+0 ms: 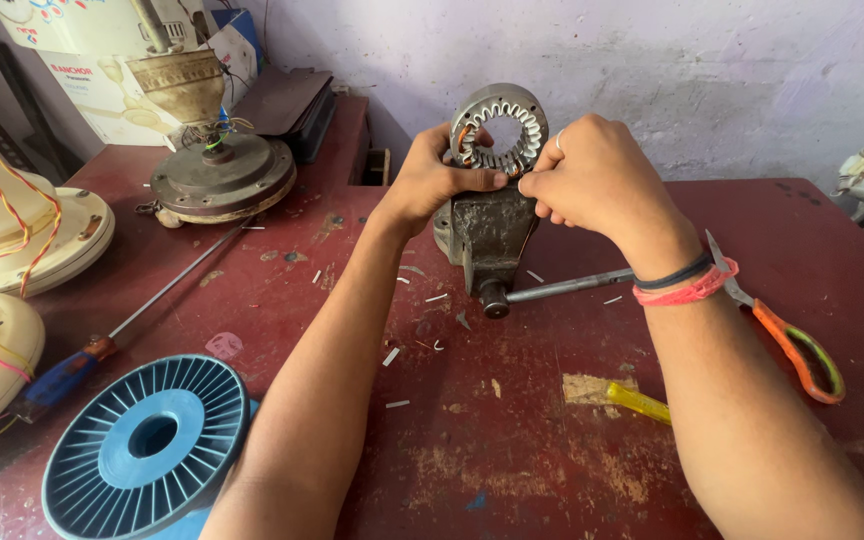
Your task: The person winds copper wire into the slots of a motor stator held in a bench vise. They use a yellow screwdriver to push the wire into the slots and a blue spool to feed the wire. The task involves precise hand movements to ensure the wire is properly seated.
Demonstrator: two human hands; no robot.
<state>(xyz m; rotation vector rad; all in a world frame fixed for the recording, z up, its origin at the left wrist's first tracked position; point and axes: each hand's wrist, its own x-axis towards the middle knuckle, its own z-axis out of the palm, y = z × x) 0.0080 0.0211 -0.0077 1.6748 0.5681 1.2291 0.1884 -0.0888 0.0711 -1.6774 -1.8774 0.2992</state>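
Gripping the ring-shaped motor stator from both sides, the two hands cover much of its lower half, so how it sits in the bench vise beneath cannot be made out; only the upper arc of slotted laminations and the central hole show clearly. The left hand is curled round the stator's left edge, thumb lying across the lower front of the ring, with a bit of orange at the slots just beside its fingers. The right hand is closed at the stator's right edge, fingertips pinched against the rim; whether it holds anything small there is hidden by the knuckles.

The vise stands directly under the stator on the red workbench, and its handle bar runs out to the vise's right, partly behind the right wrist. Right of the vise, orange-handled scissors lie half covered by the right forearm. Near the vise's lower right, a yellow tool handle disappears under the same arm. Left of the vise lie a long screwdriver with a blue and red grip and a ceiling-fan motor housing farther back. A blue plastic spool, cut off by the bottom edge, sits well to the vise's lower left.
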